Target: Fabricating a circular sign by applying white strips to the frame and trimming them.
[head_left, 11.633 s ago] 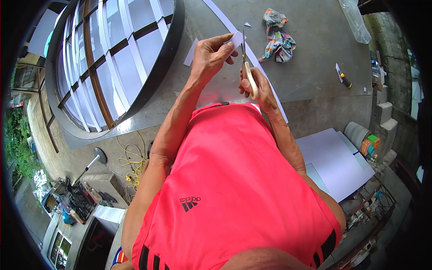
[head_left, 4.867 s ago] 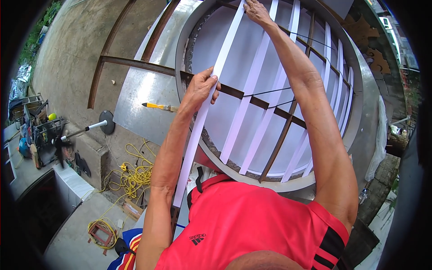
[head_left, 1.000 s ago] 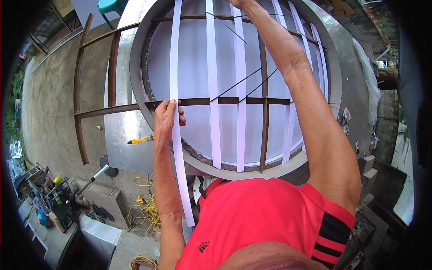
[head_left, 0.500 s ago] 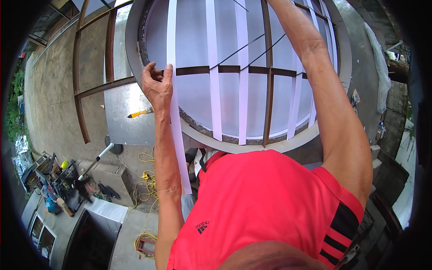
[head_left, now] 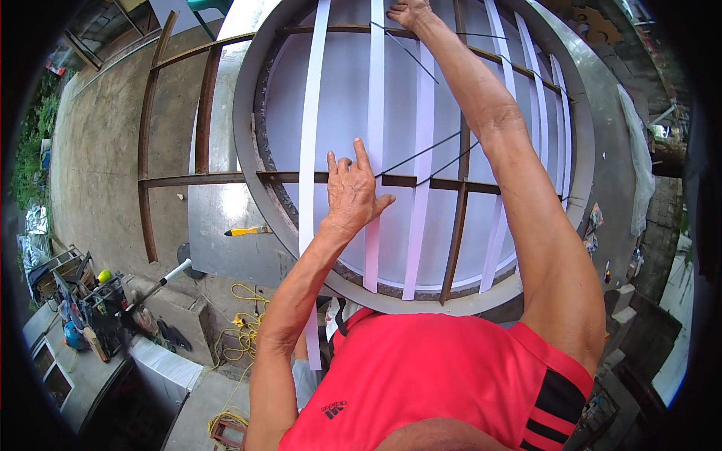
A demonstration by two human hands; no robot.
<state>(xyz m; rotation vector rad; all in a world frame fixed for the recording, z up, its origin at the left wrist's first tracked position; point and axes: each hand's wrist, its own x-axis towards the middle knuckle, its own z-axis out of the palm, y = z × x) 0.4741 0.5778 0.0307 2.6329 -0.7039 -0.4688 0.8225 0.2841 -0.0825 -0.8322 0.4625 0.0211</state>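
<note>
A big round frame with a grey rim lies before me, crossed by brown metal bars. Several long white strips run lengthwise over it; dark thin ties, which look like cable ties, stick out where strips meet bars. My left hand hovers or rests by the second strip at the lower crossbar, fingers spread, holding nothing. At the upper bar my right hand reaches to that strip's far part, fingers stretched out; the top edge partly cuts it off. The leftmost strip overhangs the near rim.
A yellow-handled brush lies on a grey metal sheet at the left. More brown bars extend past the rim. A yellow cord coils on the ground, near a heap of tools.
My left hand has left the leftmost strip and moved right to the second one, its fingers opening. The view has shifted, so the frame sits lower and my right hand shows.
</note>
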